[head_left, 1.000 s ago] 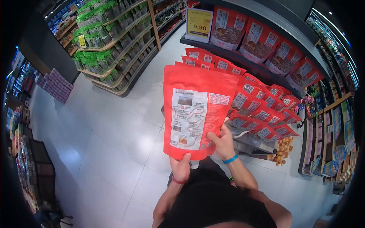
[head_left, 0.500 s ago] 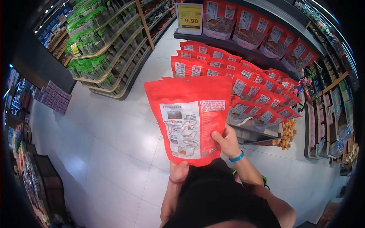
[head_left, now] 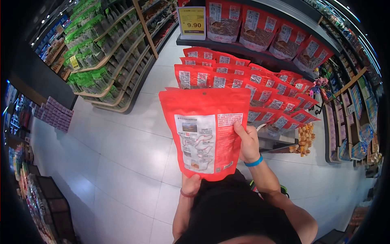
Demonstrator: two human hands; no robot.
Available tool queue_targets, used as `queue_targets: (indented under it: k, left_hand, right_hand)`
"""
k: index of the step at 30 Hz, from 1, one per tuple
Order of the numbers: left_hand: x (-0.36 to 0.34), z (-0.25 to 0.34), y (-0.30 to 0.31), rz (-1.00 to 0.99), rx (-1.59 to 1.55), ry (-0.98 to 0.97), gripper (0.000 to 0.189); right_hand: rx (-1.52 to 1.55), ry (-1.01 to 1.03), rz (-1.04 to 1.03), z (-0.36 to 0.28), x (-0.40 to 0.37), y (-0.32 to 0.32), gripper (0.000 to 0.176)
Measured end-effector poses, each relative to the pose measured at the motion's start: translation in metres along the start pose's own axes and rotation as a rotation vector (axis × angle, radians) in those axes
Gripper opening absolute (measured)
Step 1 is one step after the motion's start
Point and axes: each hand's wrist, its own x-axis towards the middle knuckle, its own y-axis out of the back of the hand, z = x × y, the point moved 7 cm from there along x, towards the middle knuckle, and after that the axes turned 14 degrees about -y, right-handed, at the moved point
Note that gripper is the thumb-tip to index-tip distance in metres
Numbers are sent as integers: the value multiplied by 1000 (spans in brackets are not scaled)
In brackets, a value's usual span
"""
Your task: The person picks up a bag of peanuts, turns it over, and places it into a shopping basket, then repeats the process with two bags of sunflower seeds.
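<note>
A red pouch (head_left: 227,152) is held upright in front of me, its printed back with a white panel facing the camera. My left hand (head_left: 191,184) pinches its bottom edge, thumb in front and fingers hidden behind. On the pouch's right side my right hand (head_left: 248,142) grips the edge, the thumb lying over the small print and the other fingers behind. Rows of similar red pouches (head_left: 197,77) stand in a display just beyond, partly covered by the held one.
A shelf (head_left: 252,45) with more red pouches and a yellow price sign (head_left: 192,22) stands behind the display. Green-topped packs (head_left: 87,51) fill a curved rack at the left. Purple boxes (head_left: 56,114) are stacked on the floor further left. Stocked shelves (head_left: 343,118) line the right.
My right hand has slid up the pouch's right edge. The pouch sits slightly lower and further right in view, and the shelves have shifted a little left.
</note>
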Motion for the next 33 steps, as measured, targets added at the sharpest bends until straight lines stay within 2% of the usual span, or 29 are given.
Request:
queue_targets:
  k: [2, 6, 8, 11, 15, 20, 24, 26, 29, 30, 31, 33]
  left_hand:
    - [7, 0, 0, 2, -109, -20, 82]
    - [18, -2, -3, -10, -140, 20, 83]
    - [19, -6, 0, 52, -100, 73, 93]
    - [19, -10, 1, 2, -176, 95, 86]
    - [15, -14, 3, 2, -178, 117, 89]
    - [9, -14, 2, 11, -136, 101, 88]
    - [6, -16, 1, -9, -128, 106, 87]
    - [7, -17, 5, -2, -123, 72, 87]
    - [10, -11, -3, 46, -24, 10, 88]
    - [9, -10, -2, 43, -23, 12, 88]
    - [5, -8, 4, 75, 7, 16, 87]
    - [-1, -5, 9, 104, 39, 26, 87]
  right_hand:
    - [18, 25, -26, -2, 0, 0, 31]
    - [53, 16, 12, -8, -2, 0, 30]
    - [54, 36, 15, -11, -4, 0, 29]
    - [71, 17, 24, -9, -4, 5, 29]
    - [40, -3, 20, -5, -6, 10, 29]
    - [-109, 70, 47, -3, -7, 15, 33]
    - [-76, 46, 40, 5, -7, 17, 33]
    - [-283, -50, -2, 15, -8, 18, 29]
    - [-270, -111, -94, 28, -11, 3, 29]
    - [-281, -134, -138, 38, -9, 2, 35]
    - [-277, -133, -135, 44, -11, 5, 35]
    - [-292, -255, -121, 59, -14, 10, 36]
